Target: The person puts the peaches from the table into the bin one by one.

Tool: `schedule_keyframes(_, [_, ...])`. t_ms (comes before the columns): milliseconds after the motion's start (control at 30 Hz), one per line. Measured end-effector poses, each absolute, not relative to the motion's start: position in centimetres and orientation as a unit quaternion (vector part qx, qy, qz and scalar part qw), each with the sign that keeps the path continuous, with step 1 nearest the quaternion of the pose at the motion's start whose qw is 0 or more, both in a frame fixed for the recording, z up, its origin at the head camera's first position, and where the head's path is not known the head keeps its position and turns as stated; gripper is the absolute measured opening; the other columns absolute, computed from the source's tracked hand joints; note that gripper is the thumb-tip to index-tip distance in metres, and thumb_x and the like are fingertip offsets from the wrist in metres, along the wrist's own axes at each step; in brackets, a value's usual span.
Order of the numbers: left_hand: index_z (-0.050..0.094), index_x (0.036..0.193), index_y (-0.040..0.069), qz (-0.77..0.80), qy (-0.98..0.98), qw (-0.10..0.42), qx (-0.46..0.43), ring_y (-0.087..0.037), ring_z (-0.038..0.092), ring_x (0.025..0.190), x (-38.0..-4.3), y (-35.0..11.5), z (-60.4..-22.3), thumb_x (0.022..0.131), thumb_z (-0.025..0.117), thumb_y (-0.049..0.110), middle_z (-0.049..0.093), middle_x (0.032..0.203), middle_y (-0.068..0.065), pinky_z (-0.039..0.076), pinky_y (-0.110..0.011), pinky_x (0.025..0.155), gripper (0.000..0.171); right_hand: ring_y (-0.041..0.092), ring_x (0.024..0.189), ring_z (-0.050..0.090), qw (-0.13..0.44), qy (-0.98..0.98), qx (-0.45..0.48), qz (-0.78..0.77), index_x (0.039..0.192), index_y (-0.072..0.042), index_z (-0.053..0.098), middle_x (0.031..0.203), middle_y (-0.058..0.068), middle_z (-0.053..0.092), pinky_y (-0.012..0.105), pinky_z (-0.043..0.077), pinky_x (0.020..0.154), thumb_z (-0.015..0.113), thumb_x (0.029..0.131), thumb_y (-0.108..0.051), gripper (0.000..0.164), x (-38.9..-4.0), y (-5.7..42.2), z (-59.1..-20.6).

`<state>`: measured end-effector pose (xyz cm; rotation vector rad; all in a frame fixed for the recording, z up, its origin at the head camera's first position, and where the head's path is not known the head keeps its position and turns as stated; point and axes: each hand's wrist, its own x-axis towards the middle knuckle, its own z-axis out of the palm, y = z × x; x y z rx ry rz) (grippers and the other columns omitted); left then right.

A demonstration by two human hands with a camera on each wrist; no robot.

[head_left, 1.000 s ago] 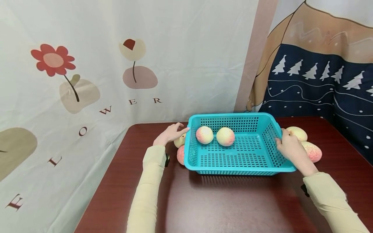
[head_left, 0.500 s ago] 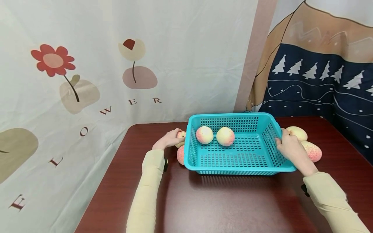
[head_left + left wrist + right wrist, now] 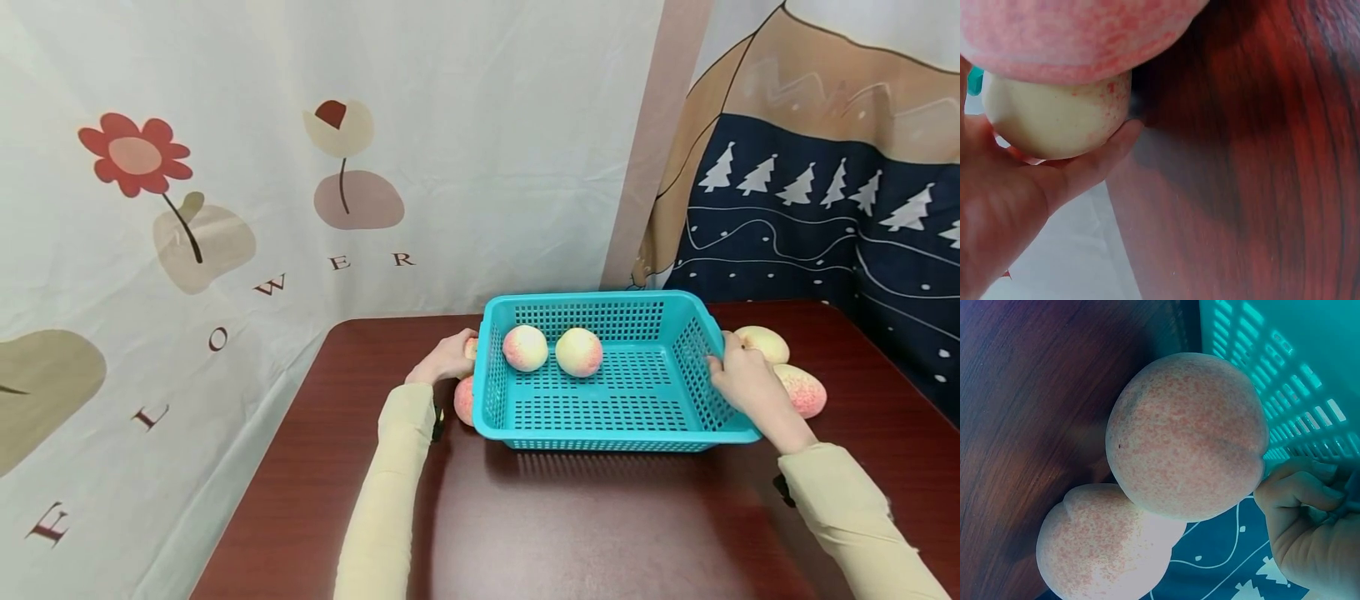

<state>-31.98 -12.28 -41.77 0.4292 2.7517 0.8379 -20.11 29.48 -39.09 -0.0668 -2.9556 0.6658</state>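
Note:
A turquoise perforated basket (image 3: 600, 437) holds two peaches, one (image 3: 525, 348) at the left and another (image 3: 579, 352) beside it. Outside its left wall, my left hand (image 3: 444, 358) grips a pale yellow peach (image 3: 1054, 119), thumb and fingers on opposite sides. Mostly hidden in the head view, this peach (image 3: 471, 348) sits between hand and basket. A pinker peach (image 3: 1079, 37) lies just in front of it, nearer me. Fingers of my right hand (image 3: 746, 379) curl over the basket's right rim; the right wrist view shows them bent there.
Two more peaches, a yellowish one (image 3: 765, 343) and a pink-speckled one (image 3: 802, 392), lie right of the basket by my right hand. Everything stands on a dark red wooden table (image 3: 585, 517). A printed curtain (image 3: 487, 150) hangs behind its far edge.
My left hand has come down from the basket's left rim onto the yellow peach and taken hold of it, shifting slightly right. The right hand and basket have stayed put.

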Motion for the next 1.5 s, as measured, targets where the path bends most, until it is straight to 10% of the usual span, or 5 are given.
schedule_keyframes(1500, [0.041,0.125,0.011,0.273,0.948,-0.026,0.163,-0.026,0.047,0.091,-32.5,-13.2,-35.1,0.076,0.064,0.032,0.047,0.111,-0.012,0.043,-0.039,0.077,0.058,0.047,0.071,0.062,0.076,-0.973,-0.015,0.217,0.133,0.021,0.021,0.103,0.047,0.050,0.046,0.050,0.050,0.042,0.093,-0.012,0.055,-20.2,29.5,-39.3])
